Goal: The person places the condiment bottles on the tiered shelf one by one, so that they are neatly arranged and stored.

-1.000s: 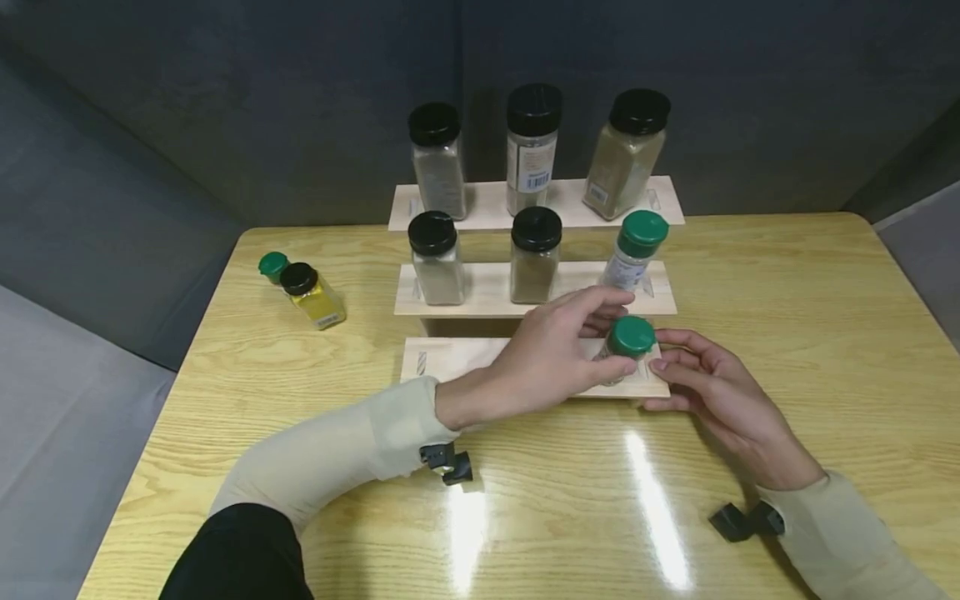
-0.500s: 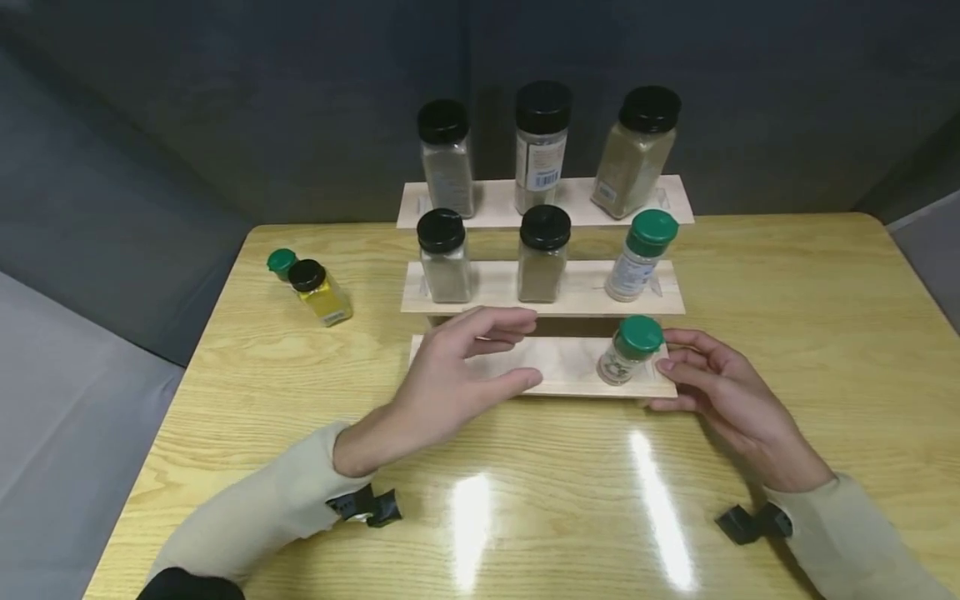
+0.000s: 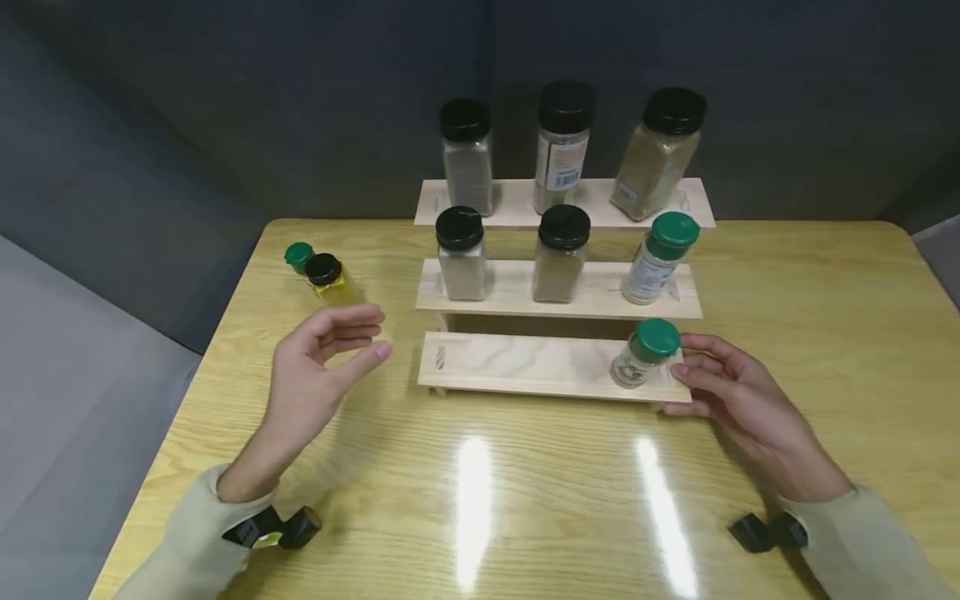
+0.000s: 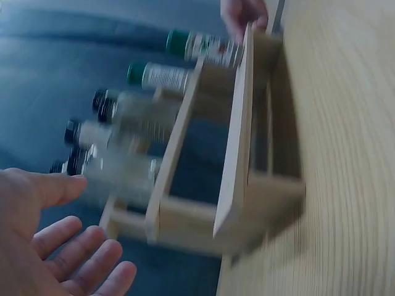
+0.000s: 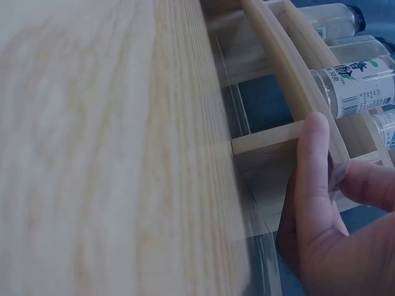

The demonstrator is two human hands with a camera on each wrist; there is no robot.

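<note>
A three-tier wooden spice rack point(image 3: 525, 362) stands at the back of the table. My right hand point(image 3: 753, 408) holds the right end of its lowest shelf; in the right wrist view the thumb and a finger lie on either side of the shelf end. Beside those fingers, a small green-capped spice jar point(image 3: 643, 354) stands on the same shelf. My left hand point(image 3: 309, 375) is in the air left of the rack, fingers spread from the thumb and holding nothing. Nearest to it is a black-capped jar of yellow spice point(image 3: 339, 290), its lower part partly hidden behind the fingers.
Behind the yellow jar stands another green-capped jar point(image 3: 298, 257). The middle shelf bears two black-capped jars and a green-capped jar point(image 3: 651, 275); three black-capped jars, including a labelled one point(image 3: 562, 158), stand on the top shelf. A dark cloth point(image 3: 360, 100) hangs behind the table.
My left hand has let go of the green-capped jar on the lowest shelf and moved left, away from the rack, towards the yellow jar. My right hand has stayed at the shelf end.
</note>
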